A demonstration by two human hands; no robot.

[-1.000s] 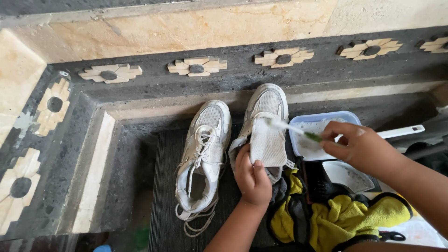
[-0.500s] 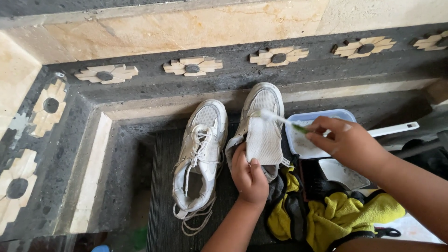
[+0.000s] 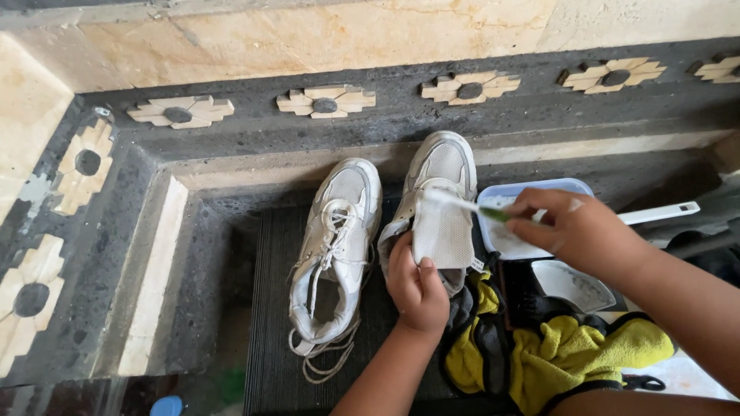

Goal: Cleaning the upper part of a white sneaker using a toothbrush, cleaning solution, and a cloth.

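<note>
White mesh tongue (image 3: 443,235) of the right-hand white sneaker (image 3: 447,158), pulled up and back from the shoe, standing nearly flat toward the camera. Pinched at its near end between thumb and curled fingers of the left hand (image 3: 416,289), same grip and same spot as a second ago.

Right hand (image 3: 578,231) closed in a pinch around the green end of a slim white toothbrush (image 3: 462,204), fingers bunched, wrist over the clear plastic tub with the blue rim (image 3: 539,183). Brush head now at the far left corner of the tongue, touching or just above the mesh; cannot tell which. A second ago lower and further right on the tongue, so travelled leftward and toward the far edge in a short stroke. Right hand itself barely shifted.

Judged from that: scrubbing of the tongue under way, far edge just reached, near part hidden under the left hand and likely not yet brushed.

Second white sneaker (image 3: 339,231) with loose laces just to the left, untouched, same place as before. Both on a black ribbed mat (image 3: 270,308) in a dark stone recess. Yellow and grey cloth (image 3: 563,354) bunched near and right, a black brush (image 3: 524,296) and a white scoop-shaped tray (image 3: 574,285) between cloth and tub, none moved.
</note>
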